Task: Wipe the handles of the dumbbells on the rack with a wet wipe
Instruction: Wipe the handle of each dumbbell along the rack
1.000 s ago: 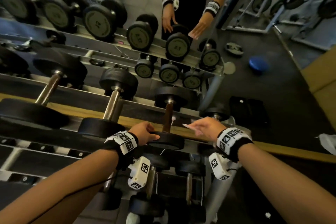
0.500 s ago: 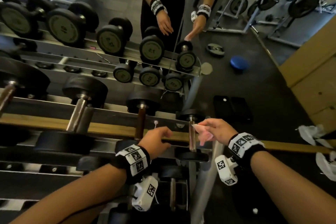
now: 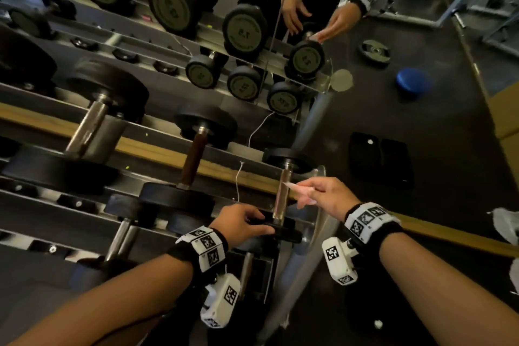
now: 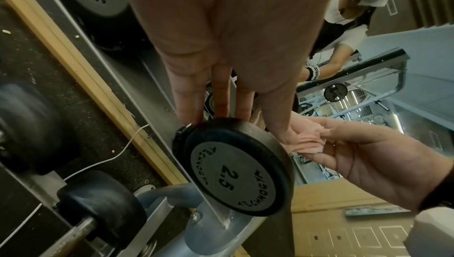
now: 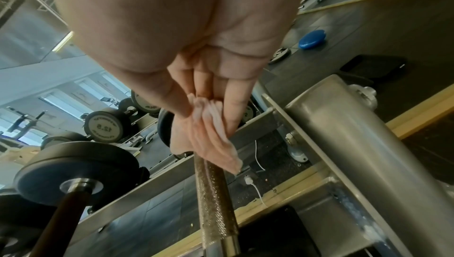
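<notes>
A small dumbbell marked 2.5 (image 4: 236,166) lies at the right end of the rack's top tier (image 3: 157,132). Its knurled steel handle (image 3: 282,196) (image 5: 213,203) is bare. My left hand (image 3: 261,223) (image 4: 233,119) grips the dumbbell's near head, fingers over the rim and thumb on the side. My right hand (image 3: 304,191) (image 5: 209,96) pinches a crumpled pink wet wipe (image 3: 292,187) (image 5: 211,141) (image 4: 304,141). The wipe's edge touches the upper part of the handle from the right.
A dumbbell with a brown handle (image 3: 193,160) lies just to the left, with bigger ones beyond. A mirror behind the rack reflects the dumbbells and a person's hands. A white cable (image 3: 238,182) hangs by the wooden strip. On the dark floor lie a blue disc (image 3: 411,83), a weight plate (image 3: 375,50) and black pads (image 3: 379,157).
My left hand left the brown-handled dumbbell's near head and took hold of the small dumbbell's near head to its right. My right hand brought the wipe up to that dumbbell's handle.
</notes>
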Tool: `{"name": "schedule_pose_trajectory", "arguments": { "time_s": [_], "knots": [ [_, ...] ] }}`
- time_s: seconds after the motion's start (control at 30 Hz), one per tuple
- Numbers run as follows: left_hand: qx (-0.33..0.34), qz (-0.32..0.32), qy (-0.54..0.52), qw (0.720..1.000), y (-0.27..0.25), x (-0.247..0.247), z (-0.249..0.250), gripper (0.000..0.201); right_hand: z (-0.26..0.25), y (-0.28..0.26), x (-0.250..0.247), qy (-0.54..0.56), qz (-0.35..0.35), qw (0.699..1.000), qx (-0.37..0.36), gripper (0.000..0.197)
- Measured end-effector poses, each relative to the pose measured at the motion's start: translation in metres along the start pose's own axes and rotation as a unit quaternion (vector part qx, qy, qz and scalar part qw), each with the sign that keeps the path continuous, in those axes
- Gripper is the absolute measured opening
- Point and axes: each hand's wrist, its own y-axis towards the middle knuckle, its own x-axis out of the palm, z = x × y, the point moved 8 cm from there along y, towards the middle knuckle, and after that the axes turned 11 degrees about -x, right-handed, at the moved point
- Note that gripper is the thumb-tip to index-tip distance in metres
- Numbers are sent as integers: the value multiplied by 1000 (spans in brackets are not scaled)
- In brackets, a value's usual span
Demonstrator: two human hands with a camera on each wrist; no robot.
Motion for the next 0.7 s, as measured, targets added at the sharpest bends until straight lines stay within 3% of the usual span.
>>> {"name": "schedule_pose_trajectory", "arguments": {
  "time_s": [0.17,0.27,0.37,0.5,0.7],
  "knots": [
    [-21,16,5,1000,9,2,3,40,-4,6,2,29,-5,999,-19,27],
    [-21,15,6,1000,13,2,0,39,-16,14,0,60,40,994,-81,32],
    [-18,11,2,1000,14,4,-2,38,-24,24,-2,-112,62,979,-162,34],
    [-19,17,5,1000,16,4,-5,41,-2,32,35,-279,-88,941,-172,51],
    [-19,16,4,1000,18,5,-7,40,9,28,46,-268,-51,952,-143,76]
  ]
}}
